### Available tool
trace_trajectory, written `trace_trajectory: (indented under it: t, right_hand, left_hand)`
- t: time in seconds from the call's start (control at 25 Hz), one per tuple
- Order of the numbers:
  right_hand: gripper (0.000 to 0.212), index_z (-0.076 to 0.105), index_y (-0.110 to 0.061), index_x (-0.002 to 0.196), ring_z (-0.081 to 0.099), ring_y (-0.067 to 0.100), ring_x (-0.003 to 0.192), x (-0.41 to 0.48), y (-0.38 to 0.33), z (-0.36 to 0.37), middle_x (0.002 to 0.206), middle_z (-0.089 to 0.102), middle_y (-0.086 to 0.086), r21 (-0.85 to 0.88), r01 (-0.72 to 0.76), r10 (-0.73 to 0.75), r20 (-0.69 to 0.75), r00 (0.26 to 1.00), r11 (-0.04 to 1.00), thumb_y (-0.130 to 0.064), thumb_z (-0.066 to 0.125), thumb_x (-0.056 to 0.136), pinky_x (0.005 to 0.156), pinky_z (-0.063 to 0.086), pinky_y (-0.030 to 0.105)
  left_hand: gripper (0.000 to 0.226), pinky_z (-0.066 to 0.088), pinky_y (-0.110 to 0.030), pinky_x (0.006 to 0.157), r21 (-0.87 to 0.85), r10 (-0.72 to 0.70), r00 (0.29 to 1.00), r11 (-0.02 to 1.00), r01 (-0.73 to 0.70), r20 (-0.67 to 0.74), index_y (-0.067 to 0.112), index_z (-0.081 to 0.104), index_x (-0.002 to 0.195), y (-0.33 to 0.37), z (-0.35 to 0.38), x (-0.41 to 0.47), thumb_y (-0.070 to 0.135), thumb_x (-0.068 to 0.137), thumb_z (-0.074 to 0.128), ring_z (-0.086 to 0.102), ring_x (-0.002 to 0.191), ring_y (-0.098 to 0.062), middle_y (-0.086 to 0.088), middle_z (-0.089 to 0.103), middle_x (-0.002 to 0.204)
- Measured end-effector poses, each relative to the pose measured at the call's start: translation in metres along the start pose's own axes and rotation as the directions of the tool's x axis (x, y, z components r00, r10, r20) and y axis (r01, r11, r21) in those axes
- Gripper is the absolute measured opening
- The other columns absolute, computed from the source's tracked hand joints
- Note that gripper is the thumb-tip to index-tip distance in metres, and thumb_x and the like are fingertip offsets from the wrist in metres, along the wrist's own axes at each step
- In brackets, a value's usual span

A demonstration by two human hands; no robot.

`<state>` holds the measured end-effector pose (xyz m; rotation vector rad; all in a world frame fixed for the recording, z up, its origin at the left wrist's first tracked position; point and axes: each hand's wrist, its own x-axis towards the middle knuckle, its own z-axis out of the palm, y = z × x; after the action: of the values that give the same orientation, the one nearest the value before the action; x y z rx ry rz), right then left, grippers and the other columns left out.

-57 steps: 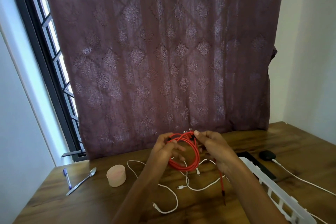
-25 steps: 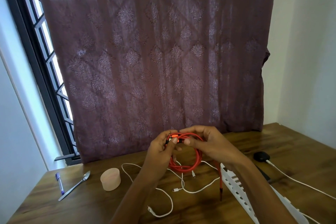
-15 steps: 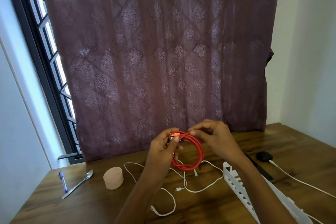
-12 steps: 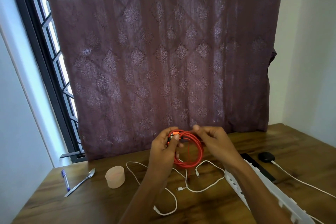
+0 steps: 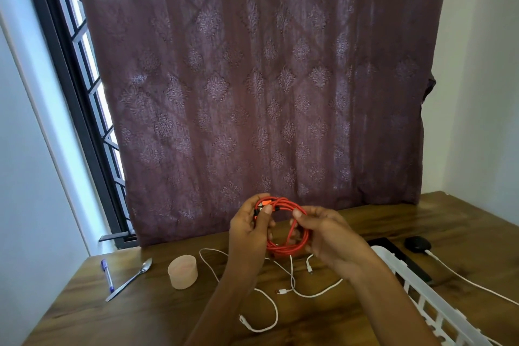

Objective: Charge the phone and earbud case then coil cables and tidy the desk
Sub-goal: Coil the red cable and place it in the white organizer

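A red cable [image 5: 283, 244] is wound into a coil and held above the wooden desk [image 5: 463, 222]. My left hand [image 5: 248, 229] pinches the top of the coil, thumb over its plug ends. My right hand [image 5: 328, 236] grips the coil's right side with curled fingers. Loose white cables [image 5: 292, 281] lie on the desk under my hands. The black phone [image 5: 398, 254] lies at the right, partly behind a white basket. A black earbud case [image 5: 418, 244] sits beyond it with a white cable [image 5: 471, 284] plugged in.
A white slotted basket [image 5: 429, 303] stands at the lower right. A small pink round container [image 5: 182, 271], a spoon [image 5: 130, 279] and a blue pen [image 5: 107, 275] lie at the left. A maroon curtain [image 5: 252, 78] hangs behind the desk.
The hanging red tail has been wound up into the coil. My right hand moved from the coil's top to its right side. The left hand kept its pinch.
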<state>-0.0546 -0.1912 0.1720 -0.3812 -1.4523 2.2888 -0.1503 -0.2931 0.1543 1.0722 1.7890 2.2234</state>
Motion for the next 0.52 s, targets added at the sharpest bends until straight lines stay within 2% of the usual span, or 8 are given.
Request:
trace_trajectory:
  t: [0.08, 0.12, 0.2, 0.28, 0.32, 0.44, 0.52]
  right_hand:
    - [0.016, 0.067, -0.007, 0.071, 0.058, 0.011, 0.049, -0.002, -0.005, 0.000, 0.052, 0.055, -0.001, 0.232, -0.190, 0.172, 0.094, 0.981, 0.954, -0.010, 0.056, 0.082, 0.062, 0.056, 0.033]
    - [0.021, 0.068, -0.008, 0.063, 0.058, 0.012, 0.050, -0.003, -0.007, -0.001, 0.051, 0.052, -0.002, 0.284, -0.233, 0.205, 0.126, 0.971, 0.930, -0.012, 0.056, 0.080, 0.066, 0.056, 0.037]
    - [0.022, 0.069, -0.009, 0.060, 0.061, 0.013, 0.052, -0.004, -0.012, -0.002, 0.049, 0.052, -0.002, 0.326, -0.209, 0.175, 0.131, 0.976, 0.922, -0.013, 0.056, 0.077, 0.065, 0.057, 0.037]
    - [0.009, 0.066, -0.007, 0.066, 0.061, 0.013, 0.050, -0.004, -0.014, -0.001, 0.051, 0.055, 0.000, 0.353, -0.131, 0.101, 0.103, 0.990, 0.927, -0.009, 0.061, 0.072, 0.055, 0.056, 0.031]
    - [0.003, 0.065, -0.007, 0.071, 0.061, 0.012, 0.051, -0.005, -0.014, 0.000, 0.055, 0.059, 0.001, 0.329, -0.075, 0.050, 0.083, 0.995, 0.941, -0.008, 0.064, 0.069, 0.053, 0.055, 0.028]
    - [0.048, 0.055, -0.001, 0.101, 0.068, 0.018, 0.072, -0.005, -0.006, -0.002, 0.086, 0.068, 0.012, 0.146, 0.101, -0.106, 0.029, 0.994, 0.984, -0.008, 0.075, 0.058, 0.064, 0.056, 0.031]
    - [0.061, 0.050, -0.003, 0.108, 0.069, 0.017, 0.085, -0.007, 0.001, 0.002, 0.103, 0.065, 0.018, -0.069, 0.195, -0.200, -0.079, 0.977, 0.978, -0.005, 0.081, 0.056, 0.070, 0.056, 0.027]
  left_hand:
    - [0.019, 0.045, -0.022, 0.052, -0.005, 0.006, 1.000, 1.000, -0.006, -0.019, 0.014, 0.062, 0.107, -0.003, 0.003, 0.001, 0.010, 0.091, 0.051, 0.051, 0.053, -0.003, 0.006, 0.058, 0.059]
    - [0.019, 0.046, -0.023, 0.053, -0.014, 0.004, 0.999, 1.000, -0.004, -0.044, 0.013, 0.062, 0.106, -0.004, 0.005, 0.002, 0.009, 0.091, 0.052, 0.052, 0.055, -0.003, 0.004, 0.059, 0.063]
    - [0.017, 0.049, -0.022, 0.058, -0.019, 0.019, 0.995, 1.000, -0.021, -0.097, 0.014, 0.062, 0.103, -0.004, 0.010, 0.004, 0.007, 0.090, 0.052, 0.056, 0.060, -0.005, 0.001, 0.062, 0.069]
    - [0.017, 0.050, -0.029, 0.063, 0.021, 0.044, 0.990, 0.999, -0.042, -0.135, 0.011, 0.061, 0.105, -0.004, 0.016, 0.006, 0.007, 0.090, 0.053, 0.058, 0.064, -0.011, 0.000, 0.063, 0.073]
    - [0.018, 0.050, -0.033, 0.064, 0.036, 0.052, 0.987, 0.998, -0.047, -0.151, 0.010, 0.061, 0.106, -0.003, 0.018, 0.006, 0.008, 0.091, 0.053, 0.057, 0.063, -0.013, -0.001, 0.063, 0.073]
    - [0.017, 0.049, -0.038, 0.067, 0.023, 0.055, 0.980, 0.998, -0.052, -0.190, 0.014, 0.061, 0.106, -0.002, 0.023, 0.006, 0.012, 0.091, 0.053, 0.057, 0.063, -0.017, -0.004, 0.062, 0.073]
    - [0.018, 0.047, -0.040, 0.069, 0.007, 0.054, 0.975, 0.999, -0.054, -0.217, 0.015, 0.060, 0.107, 0.000, 0.023, 0.008, 0.013, 0.092, 0.052, 0.055, 0.062, -0.020, -0.004, 0.059, 0.069]
